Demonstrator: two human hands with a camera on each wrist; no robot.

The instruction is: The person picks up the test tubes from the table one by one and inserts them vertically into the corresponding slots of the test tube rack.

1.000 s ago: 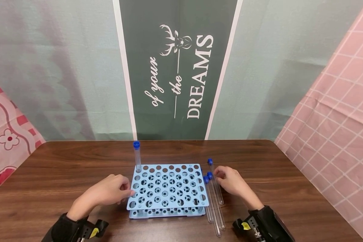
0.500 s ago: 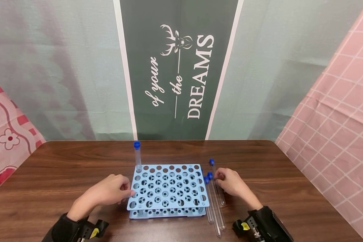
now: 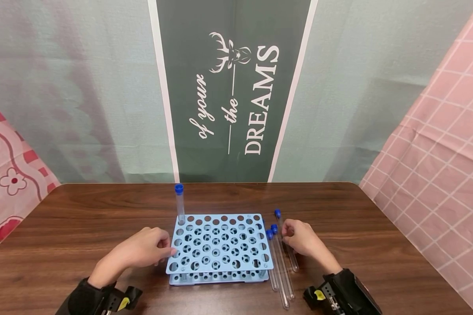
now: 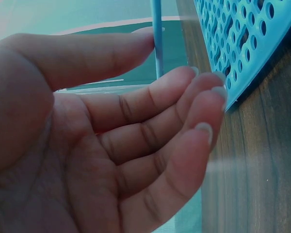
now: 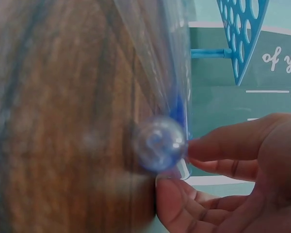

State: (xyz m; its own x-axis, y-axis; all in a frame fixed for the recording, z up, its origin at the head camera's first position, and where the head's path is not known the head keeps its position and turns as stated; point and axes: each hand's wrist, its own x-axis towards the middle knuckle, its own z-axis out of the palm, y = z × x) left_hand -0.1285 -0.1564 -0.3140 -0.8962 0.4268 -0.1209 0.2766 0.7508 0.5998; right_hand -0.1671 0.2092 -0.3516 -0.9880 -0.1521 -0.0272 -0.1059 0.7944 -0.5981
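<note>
A light blue test tube rack [image 3: 218,245] stands on the table, its top plate full of round holes. My left hand [image 3: 143,247] holds the rack's left edge, thumb on the top plate and fingers curled lower down. One clear test tube with a blue cap [image 3: 180,203] stands upright in the back left hole. My right hand [image 3: 299,236] pinches another blue-capped test tube [image 3: 294,262] between thumb and forefinger, low over the table. In the right wrist view the rounded end of this tube [image 5: 160,143] faces the camera. Two more capped tubes [image 3: 276,267] lie beside the rack's right side.
The brown wooden table [image 3: 102,205] ends at a straight back edge before a green and grey cloth [image 3: 228,166] with white lettering. Pink checked cloth [image 3: 437,153] hangs on the right, and a pink patterned cloth [image 3: 12,179] on the left.
My right hand has shifted slightly right and toward me, and the pinched tube has moved right with it, away from the two lying tubes. My left hand and the rack stay put.
</note>
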